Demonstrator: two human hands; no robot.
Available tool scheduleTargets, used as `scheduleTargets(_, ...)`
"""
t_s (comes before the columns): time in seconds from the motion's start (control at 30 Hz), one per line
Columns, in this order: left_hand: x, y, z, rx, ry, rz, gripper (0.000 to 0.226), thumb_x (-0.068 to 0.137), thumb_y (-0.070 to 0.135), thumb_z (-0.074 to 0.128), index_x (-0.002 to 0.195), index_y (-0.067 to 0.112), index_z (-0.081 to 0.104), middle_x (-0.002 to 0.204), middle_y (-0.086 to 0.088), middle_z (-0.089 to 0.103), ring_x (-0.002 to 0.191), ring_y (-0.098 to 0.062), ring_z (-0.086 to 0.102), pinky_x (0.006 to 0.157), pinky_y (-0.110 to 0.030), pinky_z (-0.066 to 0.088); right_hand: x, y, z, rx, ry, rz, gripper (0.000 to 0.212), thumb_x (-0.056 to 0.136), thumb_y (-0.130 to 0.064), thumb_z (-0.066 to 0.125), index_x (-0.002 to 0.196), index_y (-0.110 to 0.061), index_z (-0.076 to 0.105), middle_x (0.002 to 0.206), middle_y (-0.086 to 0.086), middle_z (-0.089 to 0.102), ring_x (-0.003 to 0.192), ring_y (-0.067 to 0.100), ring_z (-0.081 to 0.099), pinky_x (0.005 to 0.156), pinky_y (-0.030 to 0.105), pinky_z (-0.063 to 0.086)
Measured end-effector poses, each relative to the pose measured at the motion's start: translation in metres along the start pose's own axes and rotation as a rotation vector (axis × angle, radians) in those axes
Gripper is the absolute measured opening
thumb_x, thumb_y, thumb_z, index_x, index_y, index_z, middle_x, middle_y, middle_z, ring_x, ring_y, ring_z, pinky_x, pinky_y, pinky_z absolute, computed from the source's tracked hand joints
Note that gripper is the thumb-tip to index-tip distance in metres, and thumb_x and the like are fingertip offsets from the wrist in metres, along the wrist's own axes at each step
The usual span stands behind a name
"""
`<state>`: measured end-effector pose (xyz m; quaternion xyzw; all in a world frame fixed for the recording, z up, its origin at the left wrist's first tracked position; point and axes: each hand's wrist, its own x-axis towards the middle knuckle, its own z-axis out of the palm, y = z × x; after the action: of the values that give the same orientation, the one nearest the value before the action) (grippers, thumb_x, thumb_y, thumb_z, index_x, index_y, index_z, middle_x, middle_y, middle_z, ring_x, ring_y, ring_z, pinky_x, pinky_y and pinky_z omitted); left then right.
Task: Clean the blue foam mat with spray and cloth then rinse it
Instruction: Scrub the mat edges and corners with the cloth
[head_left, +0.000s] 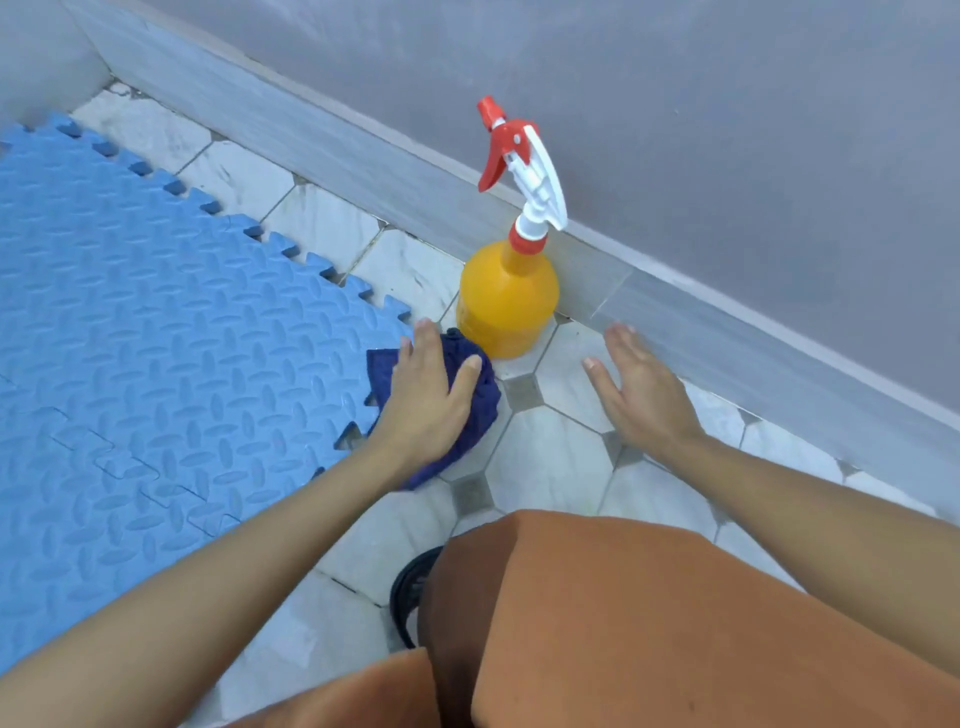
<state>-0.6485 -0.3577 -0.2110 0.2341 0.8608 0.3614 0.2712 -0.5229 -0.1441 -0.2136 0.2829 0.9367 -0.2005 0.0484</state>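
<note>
A blue foam mat (156, 338) of interlocking tiles covers the floor on the left. A dark blue cloth (478, 405) lies at the mat's right corner, half on the tiles. My left hand (428, 395) lies on top of the cloth with the fingers curled over it. An orange spray bottle (506, 304) with a red and white trigger head stands upright just behind the cloth, close to the wall. My right hand (641, 387) hovers flat with fingers spread over the floor tiles, to the right of the bottle and not touching it.
White marble floor tiles (550, 467) with small grey insets run along a grey skirting board (727, 332) and a grey wall. My knees in orange cloth (649, 623) fill the bottom of the view, with a dark sandal (408, 592) beside them.
</note>
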Motion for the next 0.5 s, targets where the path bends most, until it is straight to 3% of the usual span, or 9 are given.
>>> scheduleTargets(0.1,0.028,0.002,-0.016,0.132,0.172,0.01,0.066,0.102,0.033,0.029,0.15,-0.001,-0.002,0.161,-0.015,-0.002,0.148,-0.031,-0.005,0.12,-0.045,0.003,0.002,0.01,-0.001,-0.005,-0.031,0.048,0.067,0.102,-0.051,0.03,0.155,-0.012,0.019,0.165,0.001,0.012,0.152,0.011,0.003,0.118,0.032,0.016)
scheduleTargets(0.27,0.051,-0.011,-0.042,0.32,0.272,0.062,0.068,0.102,0.035,0.028,0.15,-0.003,-0.004,0.16,-0.018,-0.004,0.147,-0.034,-0.005,0.118,-0.044,0.001,-0.004,-0.002,0.0,0.001,-0.035,0.025,0.071,0.101,-0.055,0.028,0.156,-0.012,0.015,0.165,0.0,0.009,0.152,0.01,0.001,0.119,0.032,0.015)
scheduleTargets(0.5,0.053,-0.022,-0.076,0.403,0.392,0.096,0.071,0.101,0.042,0.026,0.151,0.003,-0.005,0.161,-0.014,-0.006,0.148,-0.029,-0.005,0.119,-0.046,0.003,-0.025,-0.047,0.007,-0.005,-0.153,-0.239,0.076,0.096,-0.059,0.024,0.156,-0.013,0.017,0.165,-0.001,0.011,0.151,0.006,0.002,0.118,0.024,0.011)
